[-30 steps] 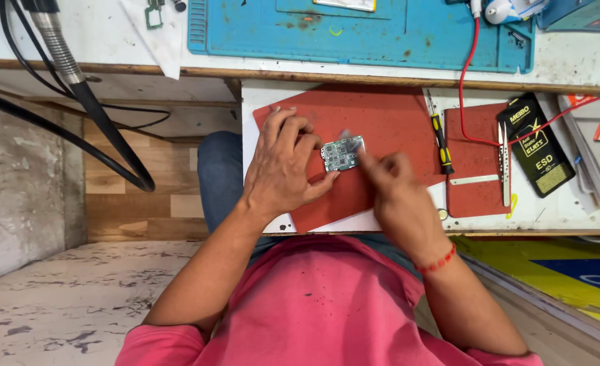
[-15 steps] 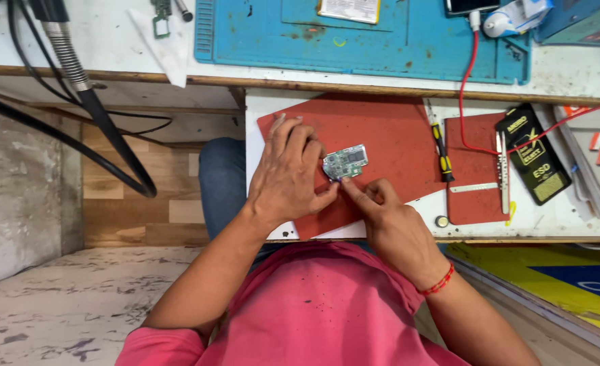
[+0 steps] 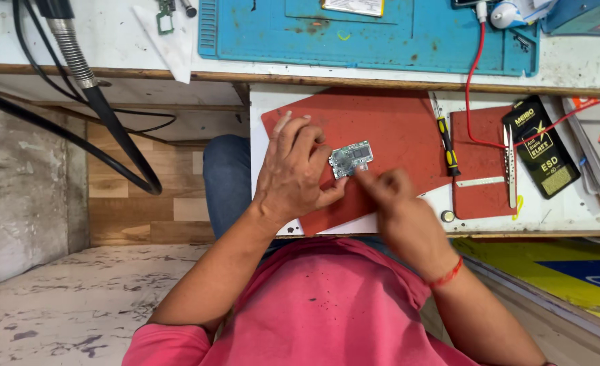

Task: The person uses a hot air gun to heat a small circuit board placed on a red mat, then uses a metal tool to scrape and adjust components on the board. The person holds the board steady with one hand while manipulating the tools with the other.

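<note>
My left hand [image 3: 298, 169] grips a small grey-green circuit board [image 3: 351, 158] by its left edge, holding it just above a red work mat [image 3: 388, 122] on the pull-out white shelf. My right hand [image 3: 398, 203] is blurred, its fingertips pressed against the board's lower right corner. I cannot tell whether those fingers pinch a small tool. A red thread band circles my right wrist. My pink shirt fills the bottom of the view.
A yellow-handled screwdriver [image 3: 447, 146], tweezers [image 3: 510, 169], a second red mat [image 3: 480, 163] and a black case [image 3: 543, 154] lie to the right. A red wire [image 3: 473, 81] runs up to the blue mat [image 3: 374, 30] on the bench. Black hoses [image 3: 103, 115] hang left.
The board has tilted and shifted slightly in my left hand. My right hand slid down from the board's right side to its lower right corner.
</note>
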